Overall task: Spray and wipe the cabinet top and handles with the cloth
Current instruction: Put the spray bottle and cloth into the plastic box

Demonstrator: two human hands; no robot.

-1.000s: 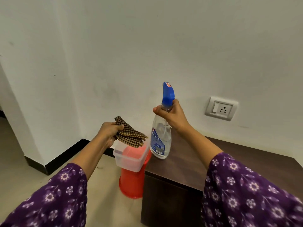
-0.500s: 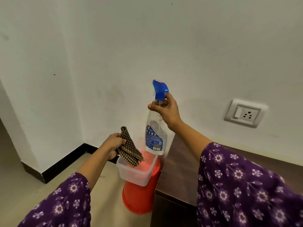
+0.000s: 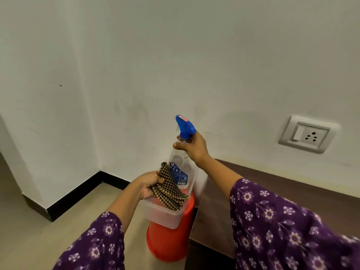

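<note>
**Blue-topped bottle in one hand, cloth in the other**

Your right hand (image 3: 191, 147) is curled round the neck of the spray bottle (image 3: 178, 168), just under its blue top. You hold the bottle upright over the clear tub (image 3: 161, 215). It is hard to tell if the bottle touches the tub. Your left hand (image 3: 149, 185) squeezes the brown checked cloth (image 3: 169, 189), all bunched up, right in front of the bottle and above the tub. The tub sits on a red bucket (image 3: 167, 242), just beside the end of the dark wood cabinet top (image 3: 272, 188). A white wall socket (image 3: 306, 134) is on the wall above the cabinet top.
</note>
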